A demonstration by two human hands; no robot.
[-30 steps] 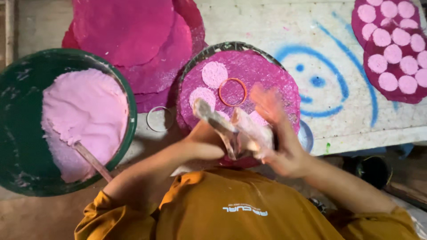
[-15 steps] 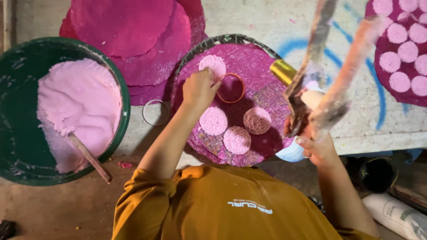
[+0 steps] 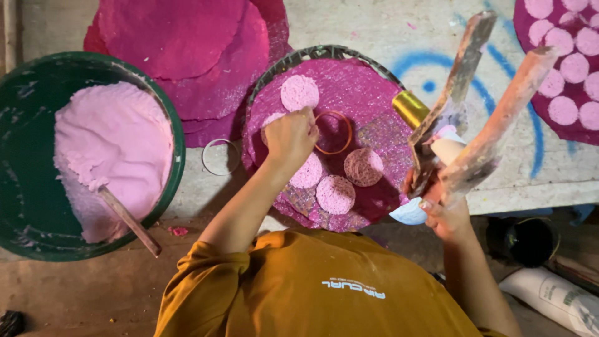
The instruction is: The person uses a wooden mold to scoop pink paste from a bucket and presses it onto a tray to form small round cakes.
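The left hand (image 3: 290, 136) lies with its fingers curled down on the round tray (image 3: 374, 206), and the fingertips pinch the edge of a thin orange ring (image 3: 332, 132). The ring lies flat on the magenta sheet that covers the tray, near its middle. Whether the hand also presses a pink disc beneath it I cannot tell.

The right hand (image 3: 442, 209) is closed firmly around two long flat wooden sticks (image 3: 499, 134). They stand up and spread like a V, and their surface is rough and stained with pink. The same hand touches a small pale blue dish (image 3: 410, 213) just beside the tray rim.

On the tray lie several round pink discs (image 3: 336, 194) with a grainy, sponge-like surface (one of them, to the right, looks darker and more netted). The tray rim is woven and dark. A gold cylinder (image 3: 410, 108) rests at its right edge.

To the left stands a big green basin (image 3: 25, 206) with soft pink paste (image 3: 112, 150) and a wooden stick (image 3: 130, 221) in it. A second metal ring (image 3: 219, 156) lies on the table between basin and tray. Behind them are stacked wide magenta sheets (image 3: 175, 43).
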